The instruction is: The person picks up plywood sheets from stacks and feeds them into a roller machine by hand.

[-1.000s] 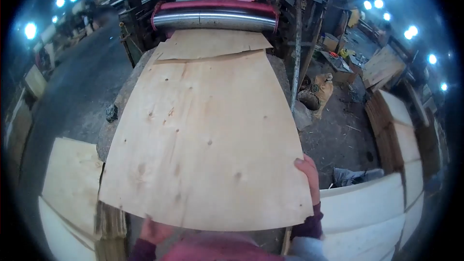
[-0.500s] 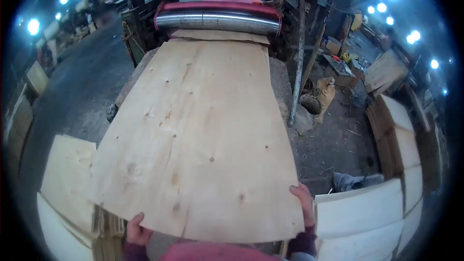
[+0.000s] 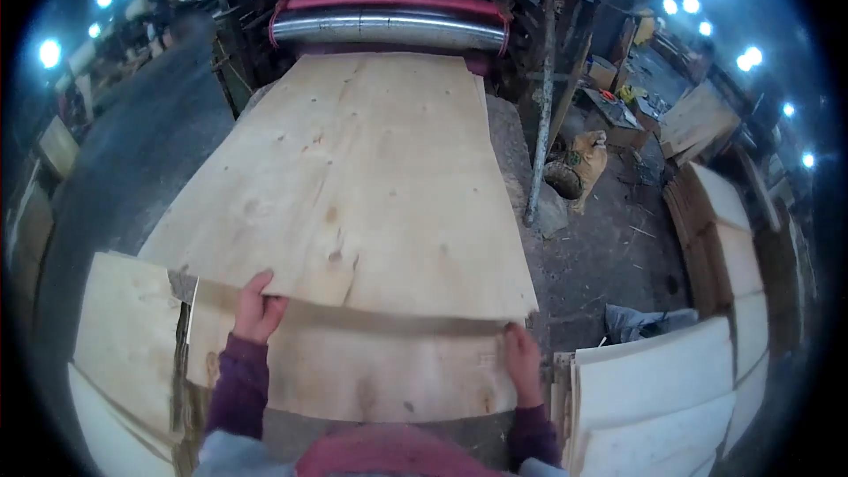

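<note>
A large pale wood veneer sheet (image 3: pixel 397 203) with small knots stretches away from me, its far edge at the metal roller (image 3: pixel 389 31). My left hand (image 3: pixel 258 307) grips the sheet's near edge left of centre, thumb on top. At the near right corner, my right hand (image 3: pixel 521 355) holds the same edge with its fingers closed. Beneath that raised edge a second veneer sheet (image 3: pixel 380 371) shows, nearer to my body.
Veneer stacks stand at the left (image 3: pixel 128 327) and right (image 3: pixel 658 375). A slanted metal pole (image 3: pixel 543 124) rises right of the sheet, beside a bucket (image 3: pixel 563 178) and a sack (image 3: pixel 590 163). More stacked sheets (image 3: pixel 720 238) lie at the far right.
The held sheet has moved forward, towards the roller, with both hands following it. The lower sheet has come into view under its near edge.
</note>
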Available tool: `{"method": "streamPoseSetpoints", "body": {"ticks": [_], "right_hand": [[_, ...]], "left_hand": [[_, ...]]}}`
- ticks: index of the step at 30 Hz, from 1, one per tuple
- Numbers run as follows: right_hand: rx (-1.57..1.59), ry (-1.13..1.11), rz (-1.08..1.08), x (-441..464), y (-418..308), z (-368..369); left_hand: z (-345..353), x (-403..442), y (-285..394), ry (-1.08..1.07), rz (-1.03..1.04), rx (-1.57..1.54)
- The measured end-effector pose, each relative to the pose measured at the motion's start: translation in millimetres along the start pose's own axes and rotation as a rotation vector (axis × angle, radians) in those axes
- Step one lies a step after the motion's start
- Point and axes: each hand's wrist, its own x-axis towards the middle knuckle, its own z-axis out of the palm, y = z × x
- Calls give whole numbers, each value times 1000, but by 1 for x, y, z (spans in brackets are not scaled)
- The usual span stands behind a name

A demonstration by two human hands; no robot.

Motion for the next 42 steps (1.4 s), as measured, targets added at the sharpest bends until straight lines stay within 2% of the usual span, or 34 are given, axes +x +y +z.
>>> {"method": "streamPoseSetpoints", "body": {"ticks": [2,6,9,13,16,18,20,23,26,28,31,32,33,34,35,36,38,40,42], "right_hand": [[-377,125,-429,-11,37,19],[-536,197,-326,-40,36,18],[-548,217,-268,-43,47,12],[-501,214,-163,-40,51,12],[-449,175,-102,-31,44,-3],[-389,134,-67,-22,36,-19],[-324,101,-24,-7,24,-41],[326,-255,183,18,7,-60],[471,-499,128,30,-53,-63],[648,-417,65,13,-121,-71],[913,-287,11,-5,-157,-84],[1002,-239,8,-10,-156,-84],[984,-331,-30,-2,-127,-82],[905,-337,-14,13,-71,-73],[826,-342,-2,25,-23,-63],[869,-364,33,23,-8,-54],[956,-406,120,13,10,-36],[882,-398,193,13,24,-28],[859,-395,219,10,27,-27]], "left_hand": [[9,46,-6,14,-2,18],[-15,157,-19,42,-34,39],[-4,216,-24,59,-72,-2],[10,215,-38,99,-222,69],[-41,179,-77,-233,-286,365],[-22,78,-79,-62,-309,355],[-28,-3,-72,23,-391,294],[-58,-94,-60,42,-451,209],[-110,-163,-70,-57,-494,138],[-121,-199,-74,-78,-786,305],[-106,-215,-73,-256,-694,-44],[-95,-214,-70,-105,-449,-140],[-68,-206,-64,45,-207,-237],[-52,-199,-60,192,34,-334],[-55,-194,-58,178,52,-258],[-64,-188,-51,170,67,-180],[-76,-185,-45,167,66,-36],[-81,-182,-44,162,35,89],[-84,-184,-45,190,-4,73]]}}
